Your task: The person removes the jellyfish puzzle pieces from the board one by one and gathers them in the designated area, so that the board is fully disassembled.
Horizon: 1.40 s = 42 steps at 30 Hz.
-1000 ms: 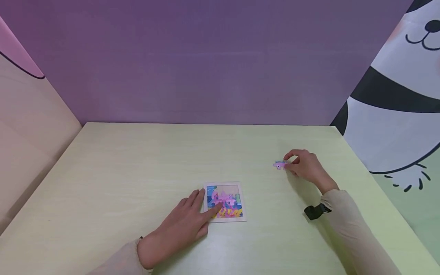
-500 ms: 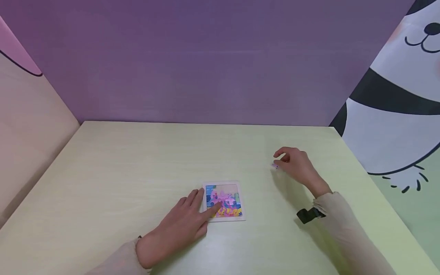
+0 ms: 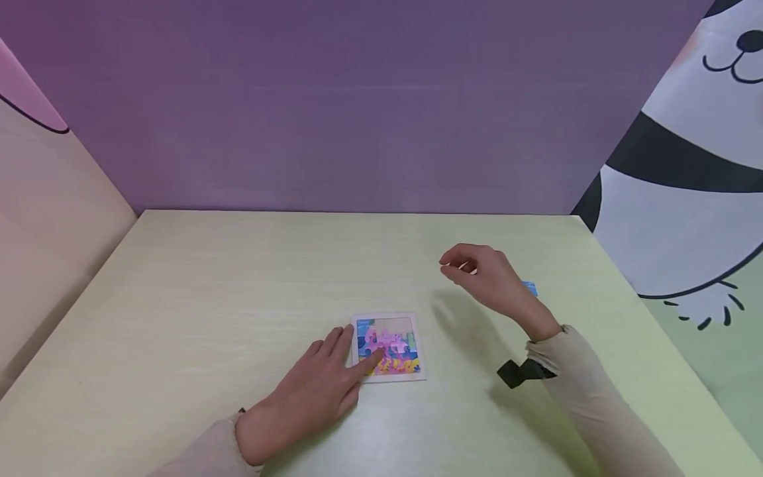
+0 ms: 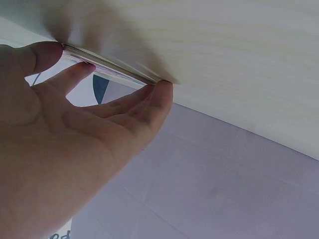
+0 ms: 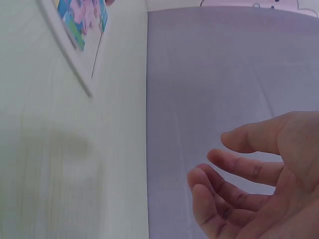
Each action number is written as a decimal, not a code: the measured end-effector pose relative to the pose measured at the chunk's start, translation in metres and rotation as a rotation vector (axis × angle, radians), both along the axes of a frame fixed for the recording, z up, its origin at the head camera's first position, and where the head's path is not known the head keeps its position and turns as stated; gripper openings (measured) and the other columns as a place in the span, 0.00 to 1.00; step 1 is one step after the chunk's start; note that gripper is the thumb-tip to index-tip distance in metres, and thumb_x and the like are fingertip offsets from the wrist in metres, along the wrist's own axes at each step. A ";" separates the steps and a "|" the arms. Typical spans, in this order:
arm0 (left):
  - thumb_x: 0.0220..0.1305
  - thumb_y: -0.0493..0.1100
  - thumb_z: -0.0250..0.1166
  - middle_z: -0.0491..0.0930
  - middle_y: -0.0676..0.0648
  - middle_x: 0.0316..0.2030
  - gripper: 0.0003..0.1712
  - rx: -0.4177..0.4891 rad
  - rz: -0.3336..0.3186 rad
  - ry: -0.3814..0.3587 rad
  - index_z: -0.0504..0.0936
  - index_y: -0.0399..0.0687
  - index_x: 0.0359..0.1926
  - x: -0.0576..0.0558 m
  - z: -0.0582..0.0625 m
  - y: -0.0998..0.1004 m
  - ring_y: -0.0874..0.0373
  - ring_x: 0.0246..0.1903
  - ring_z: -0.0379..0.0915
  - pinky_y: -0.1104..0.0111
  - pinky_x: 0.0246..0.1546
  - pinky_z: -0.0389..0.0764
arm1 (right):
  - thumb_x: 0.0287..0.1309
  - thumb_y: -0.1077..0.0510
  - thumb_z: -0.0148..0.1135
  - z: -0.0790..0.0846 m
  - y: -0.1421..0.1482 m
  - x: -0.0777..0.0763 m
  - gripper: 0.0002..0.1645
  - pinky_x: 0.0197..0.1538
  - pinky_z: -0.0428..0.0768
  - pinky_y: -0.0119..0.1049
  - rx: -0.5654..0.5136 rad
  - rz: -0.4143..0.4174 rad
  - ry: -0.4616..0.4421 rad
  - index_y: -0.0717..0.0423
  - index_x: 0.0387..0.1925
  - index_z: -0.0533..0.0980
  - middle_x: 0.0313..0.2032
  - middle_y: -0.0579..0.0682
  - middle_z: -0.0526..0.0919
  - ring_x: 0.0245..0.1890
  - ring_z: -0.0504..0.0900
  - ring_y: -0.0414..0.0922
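Observation:
A small square jigsaw puzzle in a white frame lies on the table, printed with pink, blue and yellow figures. Its upper part shows a bare patch. My left hand rests at its left side, one finger stretched over the picture and the other fingertips at the frame's edge. In the left wrist view, the left hand's thumb and fingertips meet the thin edge of the frame. My right hand hovers above the table, right of the puzzle. In the right wrist view, its fingers curl loosely with nothing between them.
A blue piece lies on the table behind the right wrist, partly hidden. The pale table meets a purple wall at the back. A black strap hangs at the right sleeve.
My right hand has moved left and up, away from the pink puzzle piece, which is now out of sight. The blue piece has come into view. My left hand has stayed on the puzzle.

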State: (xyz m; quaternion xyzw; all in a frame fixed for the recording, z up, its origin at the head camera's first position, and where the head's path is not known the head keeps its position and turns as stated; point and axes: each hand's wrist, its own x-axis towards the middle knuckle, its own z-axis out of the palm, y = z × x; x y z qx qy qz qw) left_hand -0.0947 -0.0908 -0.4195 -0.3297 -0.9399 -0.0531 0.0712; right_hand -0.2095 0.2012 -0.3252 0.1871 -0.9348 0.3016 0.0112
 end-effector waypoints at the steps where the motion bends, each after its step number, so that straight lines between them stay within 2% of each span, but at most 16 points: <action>1: 0.73 0.51 0.52 0.65 0.32 0.67 0.27 0.001 -0.001 0.000 0.70 0.68 0.71 0.000 0.000 0.000 0.39 0.65 0.64 0.52 0.59 0.73 | 0.68 0.55 0.60 0.001 -0.003 0.001 0.10 0.40 0.78 0.41 0.000 0.009 -0.004 0.54 0.46 0.82 0.40 0.49 0.85 0.38 0.83 0.47; 4: 0.74 0.52 0.51 0.65 0.32 0.66 0.26 0.005 -0.006 -0.001 0.69 0.68 0.71 0.000 -0.001 0.000 0.39 0.65 0.64 0.51 0.59 0.72 | 0.68 0.55 0.60 0.000 -0.014 0.004 0.10 0.38 0.78 0.40 -0.007 0.021 -0.025 0.55 0.45 0.82 0.39 0.50 0.85 0.36 0.81 0.46; 9: 0.75 0.54 0.51 0.66 0.33 0.66 0.25 0.000 -0.018 0.018 0.69 0.68 0.71 -0.001 -0.002 -0.001 0.39 0.63 0.65 0.51 0.58 0.73 | 0.68 0.57 0.61 -0.006 -0.039 0.011 0.09 0.32 0.77 0.39 -0.035 0.014 -0.079 0.57 0.43 0.81 0.33 0.52 0.85 0.27 0.78 0.45; 14: 0.75 0.54 0.52 0.67 0.32 0.65 0.25 0.005 -0.029 0.045 0.70 0.67 0.71 -0.001 -0.003 -0.001 0.39 0.62 0.67 0.50 0.56 0.74 | 0.68 0.55 0.60 -0.015 -0.065 0.018 0.08 0.27 0.79 0.38 -0.043 0.093 -0.199 0.57 0.39 0.78 0.28 0.57 0.82 0.20 0.77 0.44; 22: 0.75 0.54 0.52 0.69 0.32 0.64 0.25 0.003 -0.039 0.084 0.71 0.67 0.70 -0.002 -0.005 0.001 0.39 0.61 0.68 0.51 0.55 0.76 | 0.70 0.53 0.58 -0.037 -0.082 0.021 0.10 0.25 0.72 0.34 0.035 0.130 -0.294 0.54 0.34 0.74 0.21 0.49 0.74 0.17 0.74 0.43; 25: 0.74 0.54 0.55 0.69 0.32 0.63 0.24 -0.002 -0.036 0.111 0.72 0.67 0.69 -0.001 -0.006 0.000 0.39 0.61 0.69 0.52 0.54 0.77 | 0.71 0.52 0.56 -0.045 -0.083 0.019 0.11 0.23 0.75 0.33 0.026 0.142 -0.323 0.55 0.34 0.73 0.20 0.48 0.71 0.14 0.72 0.42; 31: 0.73 0.53 0.56 0.70 0.32 0.62 0.24 0.006 -0.040 0.144 0.73 0.67 0.68 -0.001 -0.006 -0.001 0.40 0.60 0.69 0.52 0.52 0.77 | 0.71 0.53 0.57 -0.054 -0.085 0.017 0.10 0.22 0.74 0.33 0.017 0.136 -0.277 0.54 0.34 0.74 0.19 0.47 0.71 0.16 0.70 0.41; 38: 0.73 0.53 0.57 0.70 0.32 0.61 0.25 -0.008 -0.059 0.177 0.73 0.67 0.68 -0.003 -0.007 -0.001 0.40 0.59 0.70 0.53 0.50 0.78 | 0.70 0.50 0.57 -0.058 -0.091 0.025 0.12 0.20 0.62 0.32 0.108 0.125 -0.195 0.51 0.32 0.74 0.15 0.44 0.69 0.14 0.65 0.39; 42: 0.72 0.53 0.58 0.71 0.32 0.60 0.24 0.003 -0.065 0.200 0.75 0.66 0.67 -0.005 -0.008 0.000 0.40 0.58 0.71 0.54 0.48 0.79 | 0.67 0.50 0.60 -0.059 -0.095 0.028 0.09 0.20 0.62 0.32 0.142 0.120 -0.159 0.49 0.32 0.74 0.17 0.43 0.73 0.14 0.67 0.38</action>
